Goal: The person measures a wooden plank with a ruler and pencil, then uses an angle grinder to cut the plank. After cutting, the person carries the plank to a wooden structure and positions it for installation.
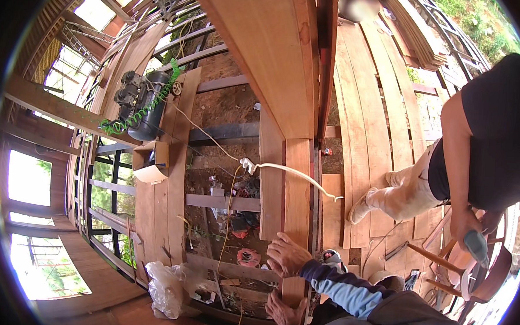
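A long brown wooden plank [298, 200] runs upright through the middle of the view, beside a taller, wider wooden board [271, 51]. My right hand [288, 255], in a blue and dark sleeve, lies across the plank with its fingers bent over the left edge. Lower down, my left hand [284, 309] grips the same plank close to the bottom of the view. Its thumb side is partly hidden. A white cable [295, 172] with a white socket [247, 165] crosses over the plank above my hands.
A person [491, 133] stands at right on floorboards [362, 121], holding a grey tool [476, 245] near a wooden chair [492, 275]. At left are an air compressor [151, 107] with a green coiled hose, a cardboard box [152, 161] and a plastic bag [165, 290]. Open joists [222, 203] show bare ground.
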Tool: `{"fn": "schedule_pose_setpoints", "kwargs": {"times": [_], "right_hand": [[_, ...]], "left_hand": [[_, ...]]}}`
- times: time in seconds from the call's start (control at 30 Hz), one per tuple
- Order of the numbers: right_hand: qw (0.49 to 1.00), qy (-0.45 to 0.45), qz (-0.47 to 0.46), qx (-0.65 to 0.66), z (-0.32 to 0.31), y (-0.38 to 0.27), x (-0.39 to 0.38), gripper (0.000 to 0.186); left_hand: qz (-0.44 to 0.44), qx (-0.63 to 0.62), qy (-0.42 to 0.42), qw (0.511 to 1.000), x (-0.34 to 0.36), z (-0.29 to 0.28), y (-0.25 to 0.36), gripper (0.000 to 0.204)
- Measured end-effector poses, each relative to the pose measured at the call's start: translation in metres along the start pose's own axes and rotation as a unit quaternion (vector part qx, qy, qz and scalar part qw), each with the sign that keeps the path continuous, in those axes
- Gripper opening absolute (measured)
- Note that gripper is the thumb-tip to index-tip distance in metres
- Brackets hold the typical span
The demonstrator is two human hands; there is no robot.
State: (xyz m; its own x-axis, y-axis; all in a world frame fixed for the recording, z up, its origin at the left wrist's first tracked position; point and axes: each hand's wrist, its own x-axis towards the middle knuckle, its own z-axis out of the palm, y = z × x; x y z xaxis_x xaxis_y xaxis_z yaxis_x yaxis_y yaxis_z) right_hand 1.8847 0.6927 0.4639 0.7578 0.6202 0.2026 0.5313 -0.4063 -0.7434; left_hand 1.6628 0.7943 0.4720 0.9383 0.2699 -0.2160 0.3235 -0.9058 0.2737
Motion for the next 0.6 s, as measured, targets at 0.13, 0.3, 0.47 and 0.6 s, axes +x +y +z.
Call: {"fn": "schedule_pose_setpoints", "kwargs": {"times": [0.13,0.3,0.47,0.6], "right_hand": [[0.998,0.036,-0.005,0.044,-0.003,0.003,0.000,0.026],[0.995,0.035,0.008,0.096,0.004,0.012,-0.005,0.031],[0.994,0.033,0.002,0.100,0.001,0.014,-0.005,0.031],[0.993,0.063,0.005,0.100,-0.003,0.011,-0.004,0.028]], "left_hand": [[0.003,-0.101,-0.020,0.995,0.102,0.007,0.053,0.103],[0.005,-0.012,-0.093,0.996,0.110,0.015,0.048,0.110],[-0.064,-0.066,-0.084,0.992,0.101,0.027,0.039,0.122],[-0.088,-0.150,-0.083,0.981,0.104,0.022,0.044,0.117]]}}
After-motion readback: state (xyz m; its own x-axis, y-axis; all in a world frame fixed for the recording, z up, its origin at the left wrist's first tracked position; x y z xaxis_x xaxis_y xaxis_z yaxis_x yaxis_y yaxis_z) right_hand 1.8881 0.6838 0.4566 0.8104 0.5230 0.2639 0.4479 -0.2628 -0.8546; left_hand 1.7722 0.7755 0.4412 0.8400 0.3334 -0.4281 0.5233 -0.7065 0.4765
